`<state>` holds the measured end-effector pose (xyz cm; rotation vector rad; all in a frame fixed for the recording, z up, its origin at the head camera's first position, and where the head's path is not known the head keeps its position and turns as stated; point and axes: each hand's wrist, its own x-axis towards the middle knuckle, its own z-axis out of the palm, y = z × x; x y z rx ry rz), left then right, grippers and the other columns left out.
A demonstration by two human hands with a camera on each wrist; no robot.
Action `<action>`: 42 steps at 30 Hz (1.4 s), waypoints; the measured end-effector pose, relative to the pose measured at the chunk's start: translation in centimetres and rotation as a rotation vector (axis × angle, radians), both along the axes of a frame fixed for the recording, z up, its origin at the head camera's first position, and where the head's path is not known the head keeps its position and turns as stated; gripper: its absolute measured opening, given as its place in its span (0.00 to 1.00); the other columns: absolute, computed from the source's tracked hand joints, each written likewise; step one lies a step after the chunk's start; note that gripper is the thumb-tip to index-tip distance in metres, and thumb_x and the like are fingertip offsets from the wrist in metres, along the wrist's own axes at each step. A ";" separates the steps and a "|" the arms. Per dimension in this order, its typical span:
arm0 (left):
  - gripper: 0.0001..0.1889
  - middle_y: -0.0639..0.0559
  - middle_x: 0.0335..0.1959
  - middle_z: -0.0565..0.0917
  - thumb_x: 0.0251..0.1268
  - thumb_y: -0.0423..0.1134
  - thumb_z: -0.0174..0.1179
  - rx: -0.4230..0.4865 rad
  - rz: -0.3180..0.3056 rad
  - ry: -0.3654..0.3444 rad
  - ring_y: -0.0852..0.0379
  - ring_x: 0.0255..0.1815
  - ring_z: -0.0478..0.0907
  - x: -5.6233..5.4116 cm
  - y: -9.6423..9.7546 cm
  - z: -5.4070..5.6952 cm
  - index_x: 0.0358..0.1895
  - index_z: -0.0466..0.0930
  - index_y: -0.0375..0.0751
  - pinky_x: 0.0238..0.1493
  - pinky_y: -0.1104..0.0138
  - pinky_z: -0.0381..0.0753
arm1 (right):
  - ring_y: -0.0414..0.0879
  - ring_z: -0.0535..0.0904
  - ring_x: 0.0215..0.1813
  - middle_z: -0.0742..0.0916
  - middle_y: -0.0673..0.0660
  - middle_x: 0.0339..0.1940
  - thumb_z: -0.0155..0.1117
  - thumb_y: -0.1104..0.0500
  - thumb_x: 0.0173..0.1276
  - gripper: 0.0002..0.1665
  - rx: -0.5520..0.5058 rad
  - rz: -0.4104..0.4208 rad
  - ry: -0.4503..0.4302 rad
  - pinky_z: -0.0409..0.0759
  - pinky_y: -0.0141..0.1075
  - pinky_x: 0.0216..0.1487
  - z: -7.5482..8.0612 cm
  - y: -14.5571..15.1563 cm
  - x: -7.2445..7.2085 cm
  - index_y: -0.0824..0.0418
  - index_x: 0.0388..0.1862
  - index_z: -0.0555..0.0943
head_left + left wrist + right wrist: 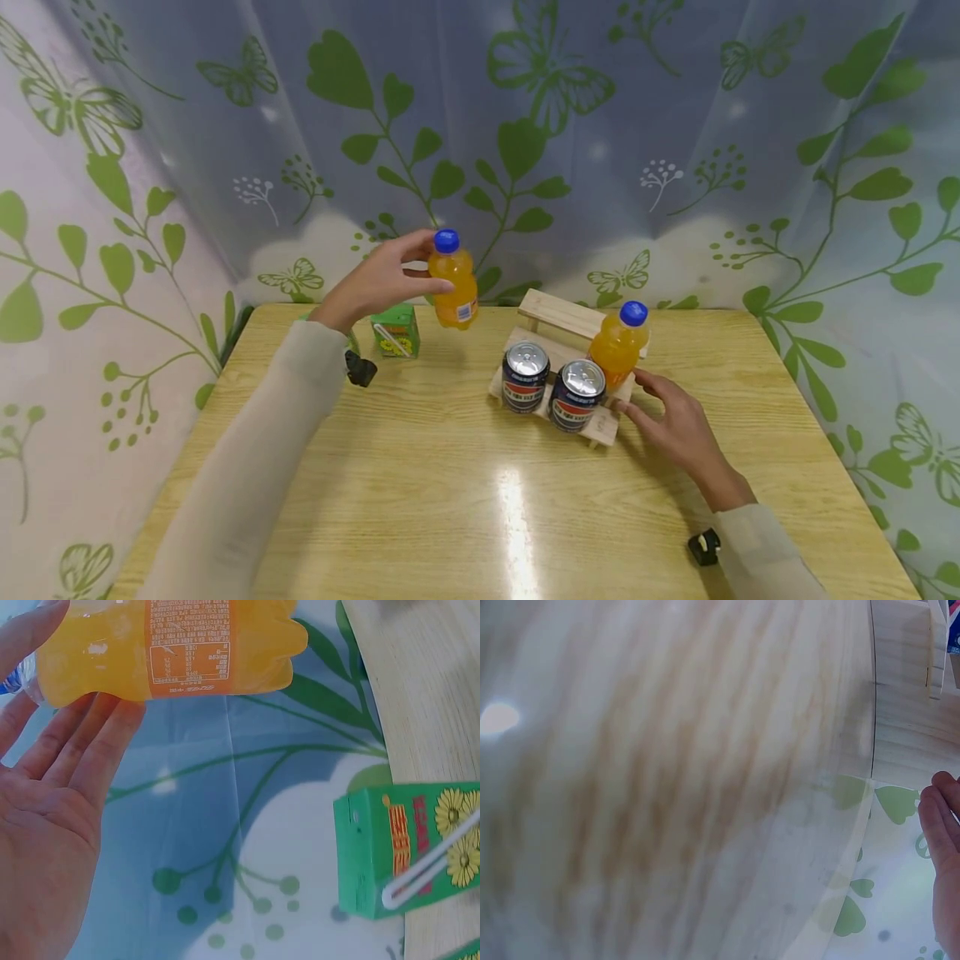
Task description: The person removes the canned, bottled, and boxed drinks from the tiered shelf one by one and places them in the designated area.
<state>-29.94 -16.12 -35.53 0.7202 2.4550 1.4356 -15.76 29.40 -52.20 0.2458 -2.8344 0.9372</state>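
Note:
My left hand (386, 279) grips a small orange drink bottle (454, 292) with a blue cap near its neck, holding it above the table. In the left wrist view, the label of that bottle (191, 645) shows, with fingers behind it. My right hand (678, 429) is at the right end of a stepped wooden rack (558, 312), thumb in front and fingers near its side; whether it touches is hard to tell. On the rack stand two dark cans (525, 379) in front and another orange drink bottle (618, 346) behind the right can.
A green drink carton (396, 332) with a straw stands on the table (420, 492) beneath my left wrist. Part of a second green carton (352, 342) is hidden by that wrist. A patterned curtain (450, 125) hangs behind the table's back edge.

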 end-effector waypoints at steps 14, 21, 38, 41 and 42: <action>0.32 0.48 0.70 0.81 0.73 0.45 0.75 -0.007 0.066 0.026 0.48 0.75 0.77 1.5 -4.0 -0.1 0.77 0.75 0.49 0.79 0.47 0.78 | 0.73 0.81 0.69 0.83 0.74 0.71 0.73 0.51 0.79 0.38 -0.001 0.001 0.001 0.79 0.70 0.70 0.1 0.1 0.0 0.70 0.78 0.74; 0.34 0.49 0.72 0.80 0.73 0.46 0.75 -0.031 0.115 -0.009 0.45 0.78 0.74 2.8 -6.4 -0.4 0.79 0.73 0.52 0.80 0.44 0.76 | 0.73 0.82 0.67 0.83 0.74 0.70 0.74 0.53 0.78 0.37 -0.003 0.017 0.038 0.80 0.70 0.68 0.0 0.2 -0.1 0.71 0.77 0.75; 0.35 0.42 0.74 0.79 0.77 0.47 0.71 -0.134 0.187 0.009 0.38 0.75 0.77 5.5 -12.3 -1.7 0.82 0.70 0.47 0.64 0.67 0.87 | 0.73 0.81 0.69 0.83 0.74 0.71 0.73 0.51 0.79 0.38 -0.012 0.010 0.004 0.79 0.70 0.69 -0.1 0.1 0.0 0.71 0.78 0.74; 0.34 0.42 0.72 0.79 0.78 0.45 0.71 -0.128 0.197 0.006 0.40 0.74 0.78 5.9 -13.1 -2.1 0.81 0.70 0.47 0.57 0.78 0.84 | 0.73 0.81 0.69 0.83 0.74 0.71 0.73 0.51 0.79 0.38 -0.012 0.010 0.004 0.79 0.70 0.70 -0.1 0.1 0.0 0.70 0.78 0.74; 0.33 0.43 0.72 0.79 0.78 0.45 0.70 -0.124 0.199 0.002 0.43 0.74 0.78 6.0 -13.4 -2.2 0.81 0.70 0.47 0.57 0.78 0.84 | 0.73 0.81 0.69 0.83 0.74 0.72 0.72 0.51 0.79 0.38 -0.013 0.009 0.003 0.79 0.70 0.70 -0.1 0.1 0.0 0.70 0.78 0.74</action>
